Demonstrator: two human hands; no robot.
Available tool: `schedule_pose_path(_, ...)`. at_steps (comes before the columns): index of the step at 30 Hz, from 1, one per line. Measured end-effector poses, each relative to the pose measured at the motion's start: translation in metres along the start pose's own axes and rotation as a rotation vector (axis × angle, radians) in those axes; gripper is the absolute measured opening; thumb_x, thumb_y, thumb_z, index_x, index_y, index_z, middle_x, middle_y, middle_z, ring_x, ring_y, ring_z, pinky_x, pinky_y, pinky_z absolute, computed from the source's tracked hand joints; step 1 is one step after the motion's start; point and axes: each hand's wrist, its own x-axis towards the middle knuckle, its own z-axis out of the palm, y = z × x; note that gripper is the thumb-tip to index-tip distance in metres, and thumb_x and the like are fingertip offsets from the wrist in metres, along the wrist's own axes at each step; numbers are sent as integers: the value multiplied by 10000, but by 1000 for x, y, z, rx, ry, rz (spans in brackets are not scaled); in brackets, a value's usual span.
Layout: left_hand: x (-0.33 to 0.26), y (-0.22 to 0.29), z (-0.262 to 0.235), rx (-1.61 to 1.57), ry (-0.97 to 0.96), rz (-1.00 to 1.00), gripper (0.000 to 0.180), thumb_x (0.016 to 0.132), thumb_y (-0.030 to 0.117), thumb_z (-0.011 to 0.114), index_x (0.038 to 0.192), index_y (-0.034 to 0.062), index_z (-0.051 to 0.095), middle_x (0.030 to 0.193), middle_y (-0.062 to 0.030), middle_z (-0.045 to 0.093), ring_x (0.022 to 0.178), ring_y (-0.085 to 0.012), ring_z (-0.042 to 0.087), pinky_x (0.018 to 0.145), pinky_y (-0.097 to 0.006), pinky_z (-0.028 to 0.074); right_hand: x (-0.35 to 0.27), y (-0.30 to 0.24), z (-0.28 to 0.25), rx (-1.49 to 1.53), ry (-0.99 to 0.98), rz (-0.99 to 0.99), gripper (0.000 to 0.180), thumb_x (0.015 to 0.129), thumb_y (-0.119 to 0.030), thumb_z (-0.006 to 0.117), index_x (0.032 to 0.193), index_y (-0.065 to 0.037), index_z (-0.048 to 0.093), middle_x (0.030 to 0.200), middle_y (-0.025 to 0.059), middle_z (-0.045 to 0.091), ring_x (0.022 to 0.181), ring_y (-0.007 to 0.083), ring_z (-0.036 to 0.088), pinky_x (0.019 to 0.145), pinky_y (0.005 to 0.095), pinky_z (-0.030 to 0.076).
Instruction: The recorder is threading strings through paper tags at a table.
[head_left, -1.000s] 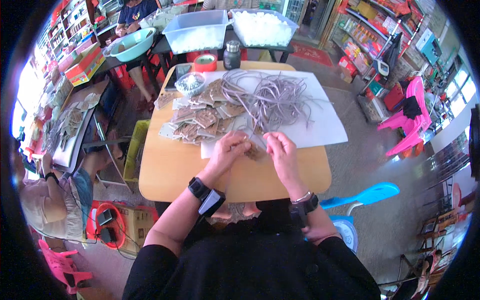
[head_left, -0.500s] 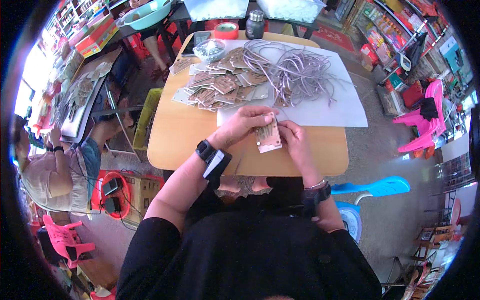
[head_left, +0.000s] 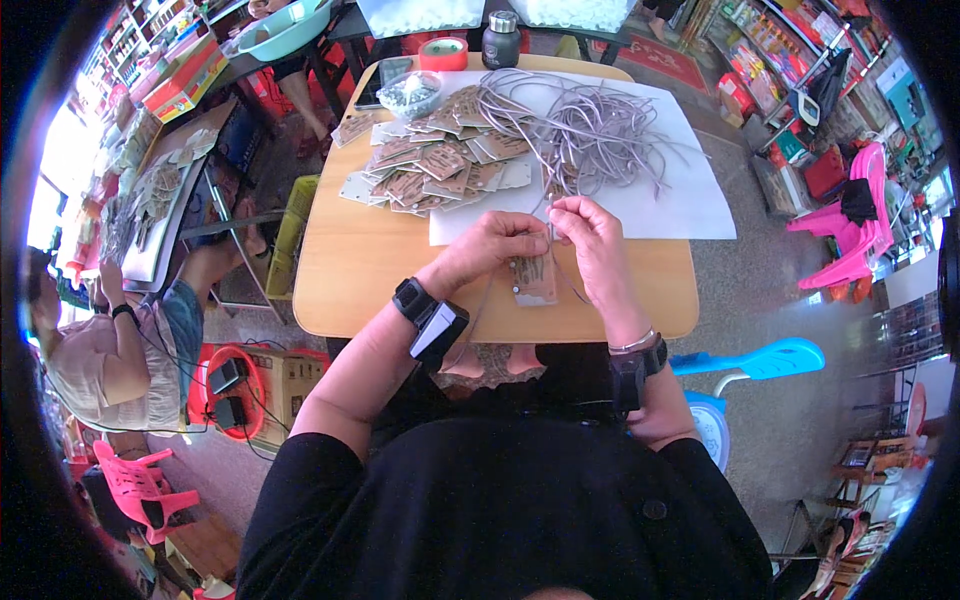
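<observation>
Lifted off the bench (head_left: 370,290) since half a second ago: brown cardboard tag (head_left: 534,277), now hanging upright between both hands over the near edge. Head view: left hand (head_left: 490,248) and right hand (head_left: 593,235) close together, fingers (head_left: 558,212) pinched on a thin grey cord (head_left: 549,222) at the tag's top. Behind, on white paper (head_left: 660,195), a heap of tags (head_left: 432,165) beside a tangle of grey cords (head_left: 590,130).
</observation>
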Motion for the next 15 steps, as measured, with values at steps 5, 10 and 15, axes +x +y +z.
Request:
schedule_pose_path(5, 8, -9, -14, 539, 383, 671, 120, 910, 154, 613, 980, 56, 620, 879, 17, 583, 792, -71, 555, 727, -235, 478, 10, -6, -21, 47, 330, -83, 110, 895, -145, 574, 848, -51, 605, 743, -16, 592, 623, 47, 489, 583, 210, 410)
schedule_pose_path(10, 6, -3, -7, -16, 465, 348, 152, 932, 168, 585, 1014, 55, 524, 868, 9, 568, 778, -75, 553, 709, -227, 491, -3, -7, -26, 36, 382, -78, 118, 898, -162, 582, 861, -51, 603, 719, -28, 565, 623, 30, 475, 562, 193, 383)
schedule_pose_path(15, 6, 0, 1, -81, 538, 372, 159, 932, 151, 578, 1032, 50, 506, 867, -7, 562, 791, -81, 553, 694, -240, 502, -15, 3, 2, -116, 180, -13, 137, 896, -140, 592, 871, -6, 610, 662, -36, 544, 574, 23, 459, 511, 199, 356)
